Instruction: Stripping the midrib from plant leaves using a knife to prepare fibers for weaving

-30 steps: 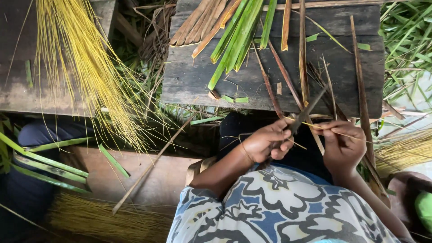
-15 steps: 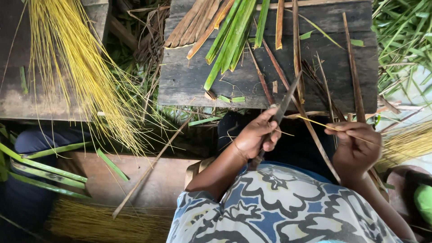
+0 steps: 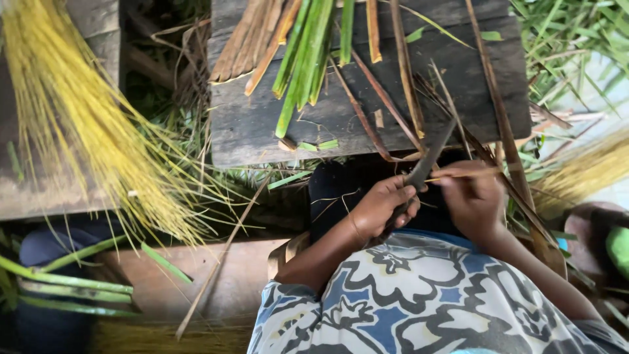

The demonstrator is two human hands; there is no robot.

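My left hand (image 3: 381,206) grips a dark knife (image 3: 429,160) whose blade points up and to the right. My right hand (image 3: 473,196) pinches a thin brown leaf strip (image 3: 466,172) that lies across the blade just under the edge of a dark wooden board (image 3: 255,124). The two hands are close together over my lap. On the board lie green leaf strips (image 3: 304,56) and brown dried strips (image 3: 252,39).
A big bundle of yellow leaf midribs (image 3: 78,124) fans out at the left. More yellow sticks (image 3: 583,174) lie at the right. Green leaves (image 3: 72,285) lie at the lower left, and leaf litter covers the ground around the board.
My right hand has moved left toward the knife, bringing the strip onto the blade. The knife dropped back from its raised stroke. The view has shifted so the board sits higher and further left.
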